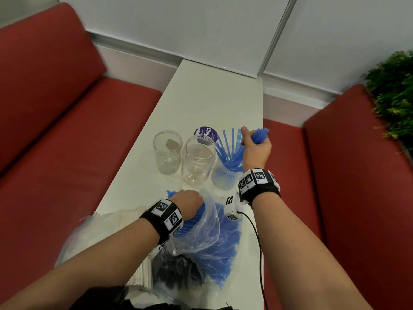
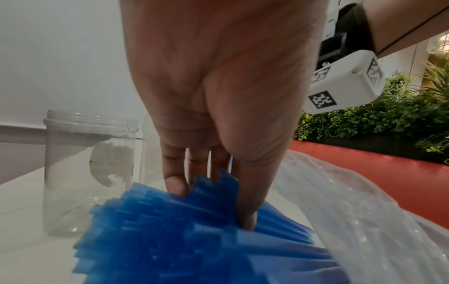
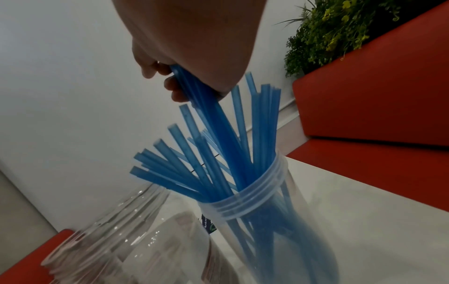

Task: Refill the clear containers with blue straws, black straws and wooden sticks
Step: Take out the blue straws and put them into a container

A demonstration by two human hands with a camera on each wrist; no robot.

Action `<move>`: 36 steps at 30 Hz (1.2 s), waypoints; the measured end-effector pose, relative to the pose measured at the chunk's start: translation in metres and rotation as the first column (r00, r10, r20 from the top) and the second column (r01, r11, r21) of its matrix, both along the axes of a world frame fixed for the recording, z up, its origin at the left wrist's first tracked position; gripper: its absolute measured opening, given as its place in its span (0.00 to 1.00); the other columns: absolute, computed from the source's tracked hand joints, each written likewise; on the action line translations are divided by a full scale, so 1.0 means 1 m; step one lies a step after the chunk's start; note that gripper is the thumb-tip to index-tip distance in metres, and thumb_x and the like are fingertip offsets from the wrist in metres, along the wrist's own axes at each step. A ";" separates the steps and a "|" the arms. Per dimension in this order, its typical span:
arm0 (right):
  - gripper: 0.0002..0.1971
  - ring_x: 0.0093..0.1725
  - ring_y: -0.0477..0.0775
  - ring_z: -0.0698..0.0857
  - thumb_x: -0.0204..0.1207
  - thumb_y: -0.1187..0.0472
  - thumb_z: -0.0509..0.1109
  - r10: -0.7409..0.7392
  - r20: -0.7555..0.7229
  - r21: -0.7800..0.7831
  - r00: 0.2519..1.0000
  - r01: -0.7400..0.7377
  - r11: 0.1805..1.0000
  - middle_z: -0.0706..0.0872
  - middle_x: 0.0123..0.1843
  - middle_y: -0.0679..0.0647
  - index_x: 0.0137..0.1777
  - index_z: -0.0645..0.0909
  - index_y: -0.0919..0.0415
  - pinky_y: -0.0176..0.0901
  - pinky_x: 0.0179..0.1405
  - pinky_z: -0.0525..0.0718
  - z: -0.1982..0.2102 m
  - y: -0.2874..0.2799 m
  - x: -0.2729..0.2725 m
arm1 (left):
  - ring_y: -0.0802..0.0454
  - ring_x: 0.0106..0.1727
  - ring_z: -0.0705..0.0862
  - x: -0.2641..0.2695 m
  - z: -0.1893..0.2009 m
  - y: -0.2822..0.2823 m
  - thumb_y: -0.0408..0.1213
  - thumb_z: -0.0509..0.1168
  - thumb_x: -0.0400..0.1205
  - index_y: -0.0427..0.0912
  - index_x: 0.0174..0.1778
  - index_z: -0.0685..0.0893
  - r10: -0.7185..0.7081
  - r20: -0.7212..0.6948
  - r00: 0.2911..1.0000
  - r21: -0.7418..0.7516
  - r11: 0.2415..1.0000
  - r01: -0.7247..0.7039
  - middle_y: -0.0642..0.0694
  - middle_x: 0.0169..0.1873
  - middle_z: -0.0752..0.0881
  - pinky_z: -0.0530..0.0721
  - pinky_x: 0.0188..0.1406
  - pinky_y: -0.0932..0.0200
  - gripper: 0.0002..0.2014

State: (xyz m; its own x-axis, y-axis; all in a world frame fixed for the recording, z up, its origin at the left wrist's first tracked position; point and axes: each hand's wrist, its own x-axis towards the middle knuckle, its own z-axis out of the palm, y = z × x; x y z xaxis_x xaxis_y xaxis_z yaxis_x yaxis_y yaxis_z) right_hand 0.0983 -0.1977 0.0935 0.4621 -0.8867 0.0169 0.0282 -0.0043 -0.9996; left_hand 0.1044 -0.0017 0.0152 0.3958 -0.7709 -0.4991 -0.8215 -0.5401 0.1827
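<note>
Left grip [image 1: 188,201] low and pinching; right grip [image 1: 257,148] raised and fisted.
The left fingers [image 2: 173,169] point down and, with the thumb, pinch loose blue straws [image 2: 194,221]. The right, at 2 o'clock from the left, curls round a straw bundle [image 1: 260,134]. Both bare forearms reach in from 7 and 5 o'clock, converging.

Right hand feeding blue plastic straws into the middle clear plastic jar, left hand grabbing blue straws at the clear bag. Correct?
Wrong jar. The right hand feeds its blue plastic straws into the rightmost clear plastic jar; the middle clear jar holds no straws, per the head view. The left hand on the bagged blue straws is right.
</note>
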 end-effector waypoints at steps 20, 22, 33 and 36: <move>0.16 0.47 0.41 0.83 0.77 0.64 0.78 0.061 -0.035 -0.248 0.998 -0.068 0.966 0.85 0.47 0.49 0.61 0.80 0.53 0.27 0.49 0.80 0.009 0.002 -0.007 | 0.41 0.67 0.80 -0.014 0.006 0.000 0.26 0.58 0.85 0.34 0.66 0.80 -0.065 0.146 0.987 0.164 0.986 0.041 0.39 0.66 0.81 0.81 0.57 0.51 0.14; 0.13 0.51 0.39 0.82 0.80 0.62 0.75 0.019 -0.011 -0.366 1.000 -0.022 0.931 0.86 0.51 0.50 0.61 0.80 0.49 0.25 0.53 0.77 0.012 0.004 -0.010 | 0.41 0.69 0.79 -0.015 0.010 -0.001 0.26 0.57 0.86 0.34 0.68 0.79 -0.093 0.156 0.983 0.211 0.976 0.059 0.38 0.68 0.81 0.81 0.60 0.50 0.15; 0.22 0.83 0.60 0.69 0.91 0.55 0.61 0.042 -0.490 -0.535 0.871 -0.338 0.774 0.75 0.80 0.59 0.81 0.72 0.61 0.48 0.81 0.65 -0.009 0.002 -0.016 | 0.43 0.69 0.81 -0.017 0.021 0.003 0.30 0.56 0.88 0.38 0.74 0.74 -0.013 0.122 0.992 0.205 0.979 -0.012 0.41 0.69 0.81 0.80 0.62 0.47 0.17; 0.29 0.90 0.62 0.51 0.93 0.46 0.52 -0.014 -0.728 -0.548 0.685 -0.569 0.613 0.61 0.89 0.60 0.88 0.61 0.60 0.58 0.89 0.45 -0.011 0.005 -0.013 | 0.42 0.66 0.81 -0.014 0.019 0.005 0.41 0.59 0.88 0.42 0.73 0.72 0.023 0.077 0.997 0.093 0.995 -0.030 0.42 0.67 0.82 0.80 0.57 0.47 0.18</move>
